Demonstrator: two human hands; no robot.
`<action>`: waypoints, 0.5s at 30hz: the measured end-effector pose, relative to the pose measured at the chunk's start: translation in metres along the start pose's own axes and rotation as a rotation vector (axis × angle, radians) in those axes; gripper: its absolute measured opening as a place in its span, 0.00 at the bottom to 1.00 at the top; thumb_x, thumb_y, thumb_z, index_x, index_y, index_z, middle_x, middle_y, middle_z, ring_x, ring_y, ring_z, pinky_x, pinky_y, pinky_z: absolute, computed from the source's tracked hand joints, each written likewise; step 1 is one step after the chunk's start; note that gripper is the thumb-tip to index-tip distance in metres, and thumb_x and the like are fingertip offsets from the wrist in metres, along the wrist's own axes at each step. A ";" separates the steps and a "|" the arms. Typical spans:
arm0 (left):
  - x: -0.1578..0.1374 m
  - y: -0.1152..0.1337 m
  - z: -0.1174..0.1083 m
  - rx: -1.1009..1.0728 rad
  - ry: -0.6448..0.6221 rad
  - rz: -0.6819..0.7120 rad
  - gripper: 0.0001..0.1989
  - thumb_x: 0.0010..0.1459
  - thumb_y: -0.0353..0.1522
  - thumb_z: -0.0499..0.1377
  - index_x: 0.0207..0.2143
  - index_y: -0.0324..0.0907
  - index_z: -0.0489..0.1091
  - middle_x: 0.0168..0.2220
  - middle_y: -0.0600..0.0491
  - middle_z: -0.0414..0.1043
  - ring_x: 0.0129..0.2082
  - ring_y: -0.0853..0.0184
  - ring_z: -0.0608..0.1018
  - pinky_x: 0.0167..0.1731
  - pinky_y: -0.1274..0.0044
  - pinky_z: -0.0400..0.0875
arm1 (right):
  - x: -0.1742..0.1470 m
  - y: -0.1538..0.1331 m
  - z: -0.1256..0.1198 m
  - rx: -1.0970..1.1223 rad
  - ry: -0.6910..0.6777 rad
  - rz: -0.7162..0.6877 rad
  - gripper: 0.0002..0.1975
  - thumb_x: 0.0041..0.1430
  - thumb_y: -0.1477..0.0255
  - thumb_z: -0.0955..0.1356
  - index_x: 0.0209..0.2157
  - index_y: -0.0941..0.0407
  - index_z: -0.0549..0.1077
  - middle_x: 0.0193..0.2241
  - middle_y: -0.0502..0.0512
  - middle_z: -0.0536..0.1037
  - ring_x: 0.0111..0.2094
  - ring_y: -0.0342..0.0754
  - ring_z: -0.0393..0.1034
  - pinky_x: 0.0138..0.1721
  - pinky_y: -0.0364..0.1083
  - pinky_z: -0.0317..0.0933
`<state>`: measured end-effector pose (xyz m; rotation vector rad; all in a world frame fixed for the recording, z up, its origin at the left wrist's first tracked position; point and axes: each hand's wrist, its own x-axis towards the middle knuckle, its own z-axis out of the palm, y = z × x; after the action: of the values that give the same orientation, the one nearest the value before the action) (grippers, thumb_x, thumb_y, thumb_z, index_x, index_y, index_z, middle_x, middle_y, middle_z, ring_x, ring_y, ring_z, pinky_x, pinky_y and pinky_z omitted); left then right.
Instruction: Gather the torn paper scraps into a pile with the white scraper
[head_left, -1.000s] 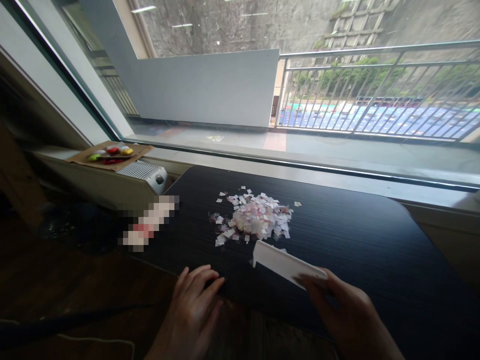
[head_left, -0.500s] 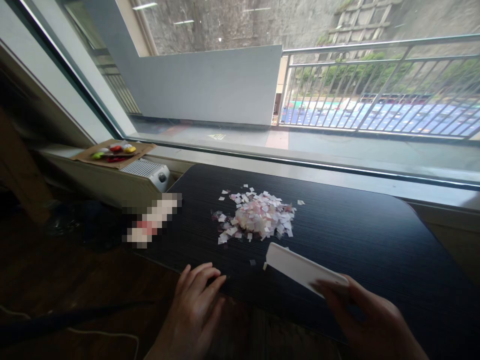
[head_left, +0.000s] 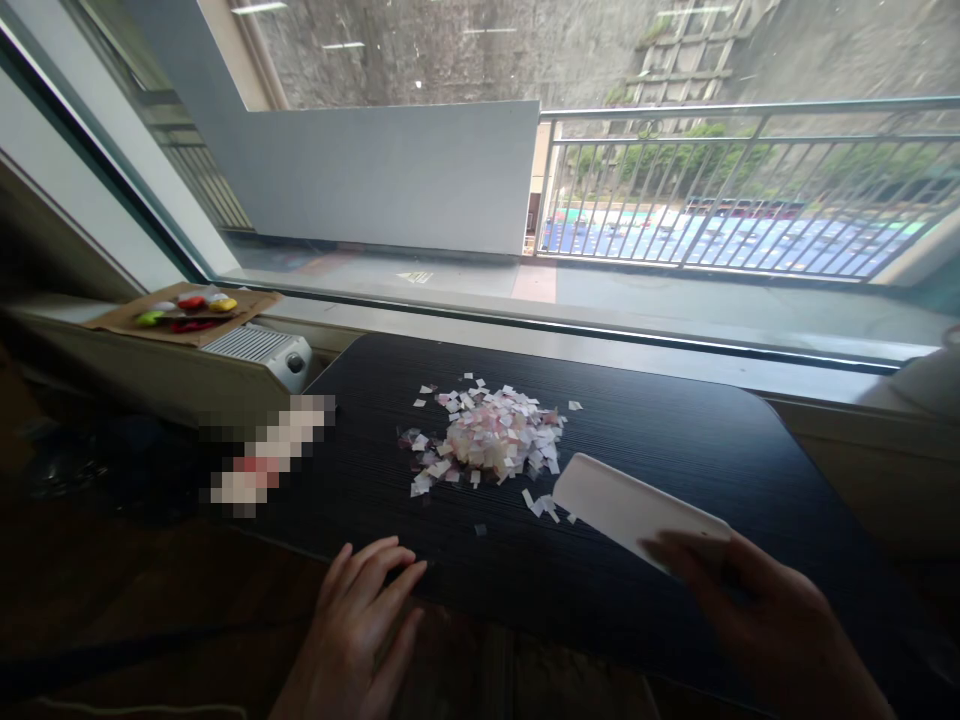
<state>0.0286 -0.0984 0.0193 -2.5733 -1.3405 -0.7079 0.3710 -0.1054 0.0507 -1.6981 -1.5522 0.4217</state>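
A heap of small white and pinkish paper squares lies in the middle of the black table. My right hand grips one end of a white flat oblong piece with rounded corners. Its far end is tilted over the table, right of the heap, beside a few loose squares. At the table's near edge rests my left hand, fingers stretched and holding nothing. One lone see-through square lies between that hand and the heap.
A blurred-out patch covers something at the table's left edge. Beyond it stands a white ribbed appliance with a knob, and brown paper carrying several colourful items. A window sill runs behind the table.
The white oblong piece has moved right, away from the heap, and several squares now lie loose by its tip. My left hand stays at the table edge. The whole view has shifted slightly.
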 end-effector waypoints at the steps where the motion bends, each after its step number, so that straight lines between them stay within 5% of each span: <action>1: 0.000 0.000 0.000 0.004 0.006 0.008 0.15 0.56 0.32 0.54 0.46 0.47 0.69 0.43 0.52 0.74 0.46 0.63 0.74 0.50 0.67 0.64 | 0.002 0.000 -0.001 0.008 0.004 0.006 0.08 0.53 0.65 0.68 0.31 0.53 0.77 0.29 0.52 0.82 0.31 0.51 0.77 0.34 0.43 0.69; 15: 0.000 -0.005 -0.003 0.061 -0.002 0.083 0.15 0.56 0.35 0.54 0.47 0.47 0.69 0.42 0.52 0.74 0.45 0.63 0.75 0.48 0.69 0.65 | 0.024 -0.012 0.004 0.129 -0.288 -0.020 0.09 0.58 0.68 0.65 0.34 0.55 0.76 0.32 0.53 0.82 0.35 0.51 0.76 0.37 0.45 0.68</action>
<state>0.0238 -0.0962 0.0216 -2.5653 -1.2278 -0.6400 0.3653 -0.0824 0.0628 -1.5727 -1.7035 0.7674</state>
